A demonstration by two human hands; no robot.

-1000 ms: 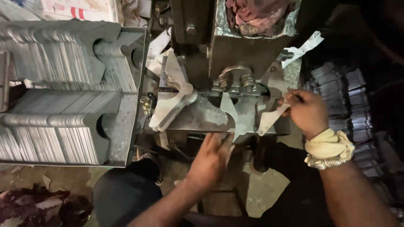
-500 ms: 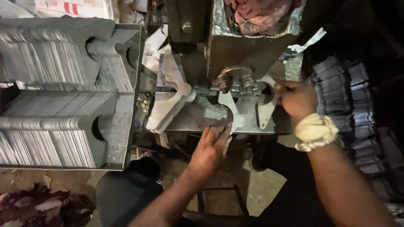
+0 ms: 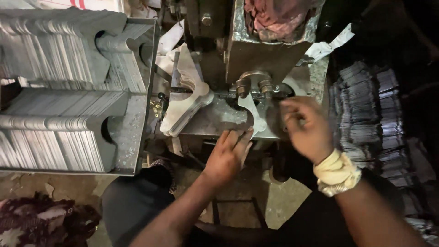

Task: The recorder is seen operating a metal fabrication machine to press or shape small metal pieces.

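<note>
- Right now the step in hand looks like seating a flat metal blank (image 3: 249, 114) on the bed of the press (image 3: 215, 120), under the clamp fittings at the middle of the view.
- Left hand (image 3: 227, 153), at about 6 o'clock of the blank, lies with fingers stretched flat, tips touching the blank's lower edge; it grips nothing.
- Right hand (image 3: 307, 128), at about 3 o'clock of the blank, is blurred, fingers curled by the fittings; whether it pinches anything I cannot tell. A pale cloth band (image 3: 337, 173) wraps its wrist.
- By my judgement the next move calls for the blank to sit square against the stops, and for both hands to be off the bed.
- At 9 o'clock of the blank, a short stack of like cut pieces (image 3: 185, 103) leans on the bed.
- Further toward 9 o'clock stands a metal tray (image 3: 132, 137) packed with upright rows of sheet pieces.
- Toward 3 o'clock, dark stacks (image 3: 366, 110) of more pieces.
- Below lies a dusty concrete floor (image 3: 283, 201); the room is dim.
</note>
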